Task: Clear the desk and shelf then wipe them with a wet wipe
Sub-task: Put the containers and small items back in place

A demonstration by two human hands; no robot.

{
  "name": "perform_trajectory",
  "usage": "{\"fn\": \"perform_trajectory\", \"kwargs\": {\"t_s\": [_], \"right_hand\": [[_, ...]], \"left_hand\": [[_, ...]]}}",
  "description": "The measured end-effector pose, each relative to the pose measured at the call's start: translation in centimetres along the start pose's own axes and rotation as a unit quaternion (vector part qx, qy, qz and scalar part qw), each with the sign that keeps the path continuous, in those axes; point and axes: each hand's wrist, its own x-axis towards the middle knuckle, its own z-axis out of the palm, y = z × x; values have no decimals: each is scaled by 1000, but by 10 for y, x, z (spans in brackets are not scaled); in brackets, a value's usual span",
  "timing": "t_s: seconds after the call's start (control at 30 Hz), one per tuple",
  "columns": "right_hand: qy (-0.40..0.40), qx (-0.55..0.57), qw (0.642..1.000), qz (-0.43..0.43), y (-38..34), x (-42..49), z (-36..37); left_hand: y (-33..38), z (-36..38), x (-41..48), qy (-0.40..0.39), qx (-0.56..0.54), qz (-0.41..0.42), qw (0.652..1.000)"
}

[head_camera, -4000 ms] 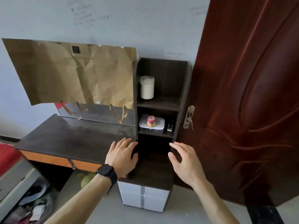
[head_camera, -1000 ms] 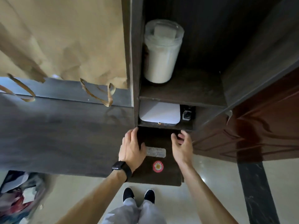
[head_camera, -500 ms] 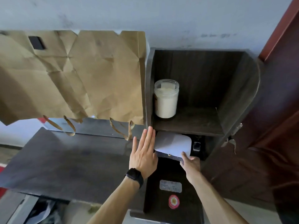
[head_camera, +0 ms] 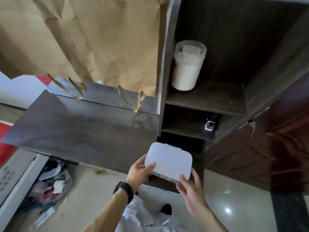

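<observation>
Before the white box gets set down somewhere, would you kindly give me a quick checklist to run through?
1. Grip on box: left hand and right hand both hold it: ok.
2. Box out of the shelf: ok.
3. Box latched shut: cannot tell.
4. Bare spot on desk to set it: ok.
5. Shelf emptied: not ok; jar on the upper board, small device on the lower.
6. Wet wipe within reach: cannot tell; none in view.
</observation>
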Motion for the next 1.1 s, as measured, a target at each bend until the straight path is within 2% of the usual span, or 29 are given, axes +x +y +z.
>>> {"fn": "perform_trajectory", "kwargs": {"t_s": [0.13, 0.23, 0.3, 0.4, 0.53, 0.67, 0.77, 0.9, 1.1], "right_hand": [[-58, -123, 991, -1, 25, 7, 33], [-116, -270, 956, -1, 33, 25, 73], [-121, -354, 927, -18, 34, 42, 103], [-98, -472, 872, -85, 29, 70, 153], [-89, -604, 775, -166, 25, 106, 221], [-87, -700, 693, -149, 22, 135, 276], [-87, -746, 648, -126, 21, 149, 305], [-97, -767, 628, -89, 27, 156, 319], [-92, -755, 643, -91, 31, 156, 315]], "left_hand": [[-18, -47, -14, 40, -125, -58, 990], [-19, -97, -11, 93, -175, -79, 977], [-11, -135, -4, 127, -188, -76, 971], [8, -194, 16, 169, -202, -72, 962], [35, -268, 55, 190, -233, -73, 951], [66, -321, 96, 185, -215, -71, 956], [90, -351, 126, 182, -194, -66, 962], [117, -374, 158, 182, -100, -64, 976], [127, -377, 190, 224, -58, -67, 971]]}}
